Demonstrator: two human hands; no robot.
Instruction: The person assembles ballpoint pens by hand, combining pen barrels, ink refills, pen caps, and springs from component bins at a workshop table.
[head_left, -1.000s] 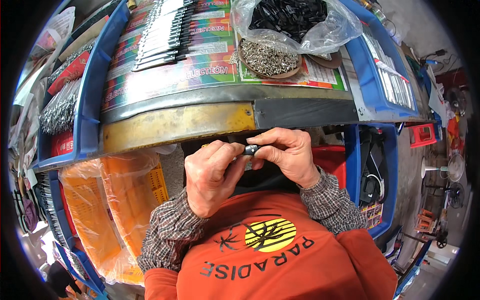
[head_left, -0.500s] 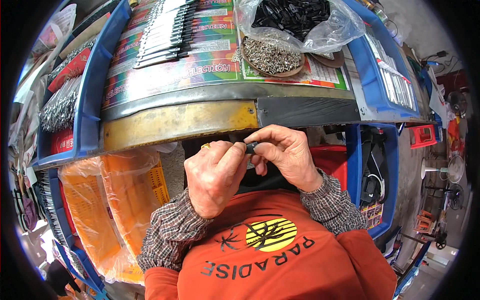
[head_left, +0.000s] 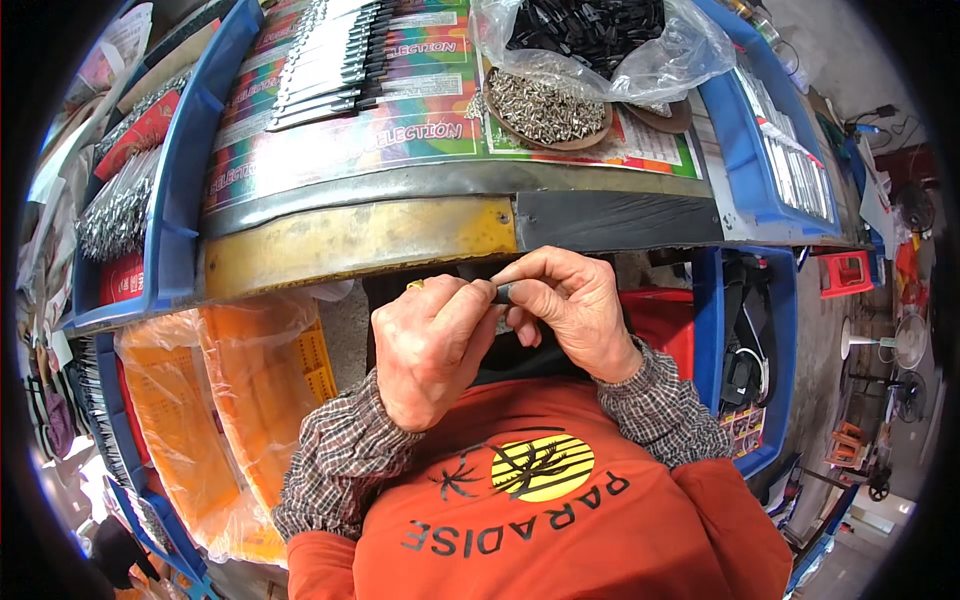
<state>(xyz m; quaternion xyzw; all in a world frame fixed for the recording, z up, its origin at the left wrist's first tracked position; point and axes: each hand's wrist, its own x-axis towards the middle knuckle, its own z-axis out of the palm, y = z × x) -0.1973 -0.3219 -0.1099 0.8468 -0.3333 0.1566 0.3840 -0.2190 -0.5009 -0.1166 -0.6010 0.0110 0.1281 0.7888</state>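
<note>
A small black piece [head_left: 503, 294] is pinched between my two hands, just below the bench's front edge. My left hand [head_left: 428, 345] closes thumb and forefinger on its left end; a ring shows on one finger. My right hand [head_left: 578, 312] grips the other end with thumb and forefinger, its remaining fingers curled underneath. Fingers cover most of the piece, so its exact kind is hidden. Beyond, on the bench, a clear plastic bag [head_left: 680, 62] holds many black pieces [head_left: 585, 30]. In front of it a round dish holds small silvery metal parts [head_left: 548, 108].
White-and-black slim sticks [head_left: 325, 75] lie in a row on colourful printed sheets [head_left: 420, 140]. Blue trays flank the bench: a left tray [head_left: 185, 200] and a right tray [head_left: 765, 195]. Orange crates [head_left: 250, 400] in plastic stand at lower left; a blue bin [head_left: 705, 330] stands at lower right.
Both hands have shifted slightly, and the black piece between the fingertips has turned a little, showing less of its face. The things on the bench stay put.
</note>
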